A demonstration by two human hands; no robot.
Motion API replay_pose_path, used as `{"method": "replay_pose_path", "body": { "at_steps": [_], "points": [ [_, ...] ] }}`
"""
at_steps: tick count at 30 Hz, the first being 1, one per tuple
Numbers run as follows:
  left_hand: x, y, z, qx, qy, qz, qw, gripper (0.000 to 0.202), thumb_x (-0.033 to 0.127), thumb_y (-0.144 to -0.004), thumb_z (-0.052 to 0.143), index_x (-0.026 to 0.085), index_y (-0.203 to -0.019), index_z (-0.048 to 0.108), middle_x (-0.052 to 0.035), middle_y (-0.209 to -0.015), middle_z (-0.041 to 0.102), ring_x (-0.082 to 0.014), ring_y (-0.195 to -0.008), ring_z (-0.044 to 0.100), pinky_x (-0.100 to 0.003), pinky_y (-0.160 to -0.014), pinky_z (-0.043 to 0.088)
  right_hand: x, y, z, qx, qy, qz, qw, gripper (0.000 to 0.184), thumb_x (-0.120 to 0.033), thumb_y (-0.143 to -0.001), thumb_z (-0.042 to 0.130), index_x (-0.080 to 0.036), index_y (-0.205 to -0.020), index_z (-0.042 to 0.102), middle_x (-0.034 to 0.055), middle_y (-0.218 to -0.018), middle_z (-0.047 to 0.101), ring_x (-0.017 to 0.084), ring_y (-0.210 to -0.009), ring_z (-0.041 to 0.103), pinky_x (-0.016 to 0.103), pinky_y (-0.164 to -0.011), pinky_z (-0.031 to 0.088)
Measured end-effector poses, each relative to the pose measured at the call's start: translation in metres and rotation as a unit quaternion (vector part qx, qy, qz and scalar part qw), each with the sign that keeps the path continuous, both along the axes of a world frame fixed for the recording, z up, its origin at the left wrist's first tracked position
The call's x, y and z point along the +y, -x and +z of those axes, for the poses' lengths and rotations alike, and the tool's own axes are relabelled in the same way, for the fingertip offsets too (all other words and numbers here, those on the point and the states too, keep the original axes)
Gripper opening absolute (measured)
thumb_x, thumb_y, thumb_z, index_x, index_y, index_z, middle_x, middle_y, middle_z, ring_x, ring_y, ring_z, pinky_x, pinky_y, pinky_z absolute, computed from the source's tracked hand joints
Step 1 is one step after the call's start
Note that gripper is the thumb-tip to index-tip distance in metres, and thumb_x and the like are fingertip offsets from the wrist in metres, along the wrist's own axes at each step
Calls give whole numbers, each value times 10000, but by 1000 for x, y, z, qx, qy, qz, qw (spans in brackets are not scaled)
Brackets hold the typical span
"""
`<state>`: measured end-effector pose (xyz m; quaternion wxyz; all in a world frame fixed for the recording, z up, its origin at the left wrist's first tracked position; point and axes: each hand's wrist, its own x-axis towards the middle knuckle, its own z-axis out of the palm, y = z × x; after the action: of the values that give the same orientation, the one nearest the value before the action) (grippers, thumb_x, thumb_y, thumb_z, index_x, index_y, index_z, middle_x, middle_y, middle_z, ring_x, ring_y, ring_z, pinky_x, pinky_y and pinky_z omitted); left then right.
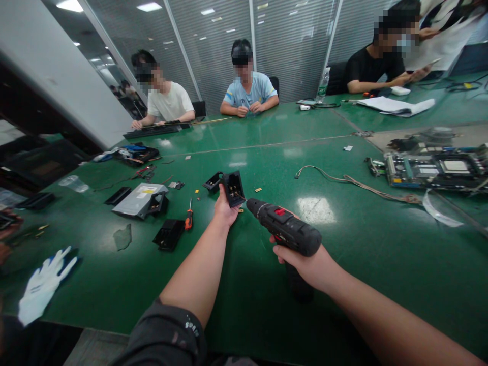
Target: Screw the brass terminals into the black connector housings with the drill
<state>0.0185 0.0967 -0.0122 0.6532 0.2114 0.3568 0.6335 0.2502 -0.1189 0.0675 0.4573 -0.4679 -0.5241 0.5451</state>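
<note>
**Bare hands with a cordless drill and a small housing, over a green workbench.** Centre of the frame: the left hand [224,207] is partly closed, its fingers curled up around the lower edge of a small rectangular black plastic housing [233,189], which it holds upright. The right hand [301,259] is closed around the grip of a black cordless drill with a red switch [284,226], held level with its nose toward the housing. The drill's thin bit [241,196] reaches the housing's lower right edge; whether they touch cannot be told. Just left of the housing lies a second black plastic piece [212,181]. Below the left hand, on the green-topped table [366,284], lie an orange-handled screwdriver [188,217], a black plastic cover [169,234] and a grey metal optical disc drive [139,200]. Lower left: a white work glove with a blue cuff [43,284]. Right: a green circuit board [434,170] and a tan cable [354,184]. Across the table, upper frame: seated co-workers in a white T-shirt [168,101], a light blue T-shirt [249,89] and a black T-shirt [375,68].
</note>
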Motion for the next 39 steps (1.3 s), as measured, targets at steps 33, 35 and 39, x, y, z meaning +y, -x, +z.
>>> {"method": "replay_pose_path", "body": {
  "at_steps": [33, 35, 39],
  "points": [
    [-2, 4, 6, -40, 11, 3, 999, 617, 782, -1081, 802, 170, -1151, 805, -62, -938, 848, -200, -782, 815, -300, -703, 635, 5, -19, -17, -79, -10, 103, 992, 706, -380, -846, 911, -237, -1509, 713, 68, -1074, 830, 316, -996, 811, 534, -970, 677],
    [-3, 3, 6, -44, 14, 0, 999, 606, 775, -1093, 790, 171, -1148, 807, -60, -937, 849, -198, -786, 814, -300, -710, 636, 7, -20, -21, -90, 16, 124, 988, 524, -462, -859, 949, -240, -1307, 791, 90, -1088, 845, 326, -991, 822, 554, -963, 685],
    [-3, 2, 6, -50, 20, 10, 999, 560, 731, -1135, 759, 173, -1138, 810, -67, -974, 860, -187, -800, 816, -287, -701, 621, 9, -20, -41, -27, 45, 89, 995, 561, -466, -789, 1033, -257, -1263, 821, 113, -1197, 876, 340, -1061, 856, 557, -977, 710]
  ]
}}
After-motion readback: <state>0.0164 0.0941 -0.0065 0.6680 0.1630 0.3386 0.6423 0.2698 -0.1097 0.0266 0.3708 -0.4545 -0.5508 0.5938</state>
